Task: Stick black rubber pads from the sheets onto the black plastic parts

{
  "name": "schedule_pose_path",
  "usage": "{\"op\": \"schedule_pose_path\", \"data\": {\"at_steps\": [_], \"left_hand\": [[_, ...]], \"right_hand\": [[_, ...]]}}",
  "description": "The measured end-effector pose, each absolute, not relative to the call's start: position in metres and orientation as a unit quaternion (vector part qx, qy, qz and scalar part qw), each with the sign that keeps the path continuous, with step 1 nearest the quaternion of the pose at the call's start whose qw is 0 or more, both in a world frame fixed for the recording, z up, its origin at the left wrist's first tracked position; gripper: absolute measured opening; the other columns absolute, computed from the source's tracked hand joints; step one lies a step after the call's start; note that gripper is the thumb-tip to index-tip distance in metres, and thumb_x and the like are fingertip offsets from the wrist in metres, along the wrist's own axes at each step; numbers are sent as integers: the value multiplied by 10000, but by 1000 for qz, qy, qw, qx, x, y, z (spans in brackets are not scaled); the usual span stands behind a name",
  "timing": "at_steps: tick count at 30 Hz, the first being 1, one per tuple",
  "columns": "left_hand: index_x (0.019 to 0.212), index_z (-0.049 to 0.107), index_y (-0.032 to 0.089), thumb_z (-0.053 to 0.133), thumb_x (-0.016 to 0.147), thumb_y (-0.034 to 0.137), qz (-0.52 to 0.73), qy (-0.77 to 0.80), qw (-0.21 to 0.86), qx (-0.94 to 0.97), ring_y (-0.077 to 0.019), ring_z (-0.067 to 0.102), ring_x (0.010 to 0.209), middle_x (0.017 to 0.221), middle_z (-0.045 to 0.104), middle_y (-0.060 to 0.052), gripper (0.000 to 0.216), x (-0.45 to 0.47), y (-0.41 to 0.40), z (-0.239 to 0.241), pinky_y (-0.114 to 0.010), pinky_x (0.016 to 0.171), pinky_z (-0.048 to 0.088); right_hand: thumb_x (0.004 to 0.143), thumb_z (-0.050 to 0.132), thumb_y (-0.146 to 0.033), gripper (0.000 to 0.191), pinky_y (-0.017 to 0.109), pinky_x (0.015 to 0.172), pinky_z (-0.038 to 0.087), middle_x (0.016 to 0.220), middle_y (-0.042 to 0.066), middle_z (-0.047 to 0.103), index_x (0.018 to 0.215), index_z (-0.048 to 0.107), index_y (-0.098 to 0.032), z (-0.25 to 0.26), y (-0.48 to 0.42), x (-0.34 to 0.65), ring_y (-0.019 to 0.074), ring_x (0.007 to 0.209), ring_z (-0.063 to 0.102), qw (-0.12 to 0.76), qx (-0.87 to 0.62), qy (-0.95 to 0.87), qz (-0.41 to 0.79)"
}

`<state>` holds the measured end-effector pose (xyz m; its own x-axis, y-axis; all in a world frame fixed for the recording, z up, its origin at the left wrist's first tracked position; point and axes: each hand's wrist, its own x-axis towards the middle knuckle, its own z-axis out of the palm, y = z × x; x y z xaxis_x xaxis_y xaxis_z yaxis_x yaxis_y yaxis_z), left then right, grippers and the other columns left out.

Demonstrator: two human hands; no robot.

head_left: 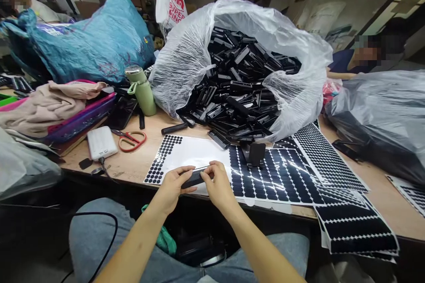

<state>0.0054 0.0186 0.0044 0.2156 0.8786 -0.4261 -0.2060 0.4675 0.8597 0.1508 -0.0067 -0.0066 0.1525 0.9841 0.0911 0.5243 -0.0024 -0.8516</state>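
Observation:
Between my two hands is a black ribbed plastic piece (194, 178), held level just over the table's front edge. My left hand (172, 188) grips its left end, thumb on top and fingers beneath. At the right end, my right hand (217, 183) pinches it with thumb and fingers. Behind them lies a sheet of black stickers (275, 172), its white backing (195, 152) bare in the middle and small round dots (162, 159) at its left. A black part with a square pad (256, 154) stands on the sheet.
A large clear plastic bag (186, 53) spills black plastic pieces (232, 101) onto the table. Left are red-handled scissors (133, 141), a white power bank (101, 143), a green bottle (142, 93) and a blue bag (96, 40). More sticker sheets (358, 225) overhang the front edge. Other people sit behind.

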Motion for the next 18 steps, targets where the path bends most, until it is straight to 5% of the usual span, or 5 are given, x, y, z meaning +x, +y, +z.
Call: {"op": "schedule_pose_path", "data": {"at_steps": [8, 18], "left_hand": [[914, 614, 136, 685, 658, 297, 379, 484, 698, 367, -194, 550, 886, 941, 574, -73, 310, 25, 28, -25, -302, 631, 554], [911, 616, 154, 690, 652, 311, 371, 475, 705, 374, -169, 562, 825, 900, 573, -56, 312, 27, 32, -36, -301, 648, 550]], "right_hand": [[779, 544, -302, 211, 365, 733, 403, 916, 151, 524, 882, 533, -119, -32, -33, 187, 296, 901, 503, 153, -829, -524, 118], [806, 507, -271, 232, 326, 769, 392, 948, 124, 544, 984, 515, -121, -34, -43, 188, 256, 929, 517, 200, -825, -515, 117]]}}
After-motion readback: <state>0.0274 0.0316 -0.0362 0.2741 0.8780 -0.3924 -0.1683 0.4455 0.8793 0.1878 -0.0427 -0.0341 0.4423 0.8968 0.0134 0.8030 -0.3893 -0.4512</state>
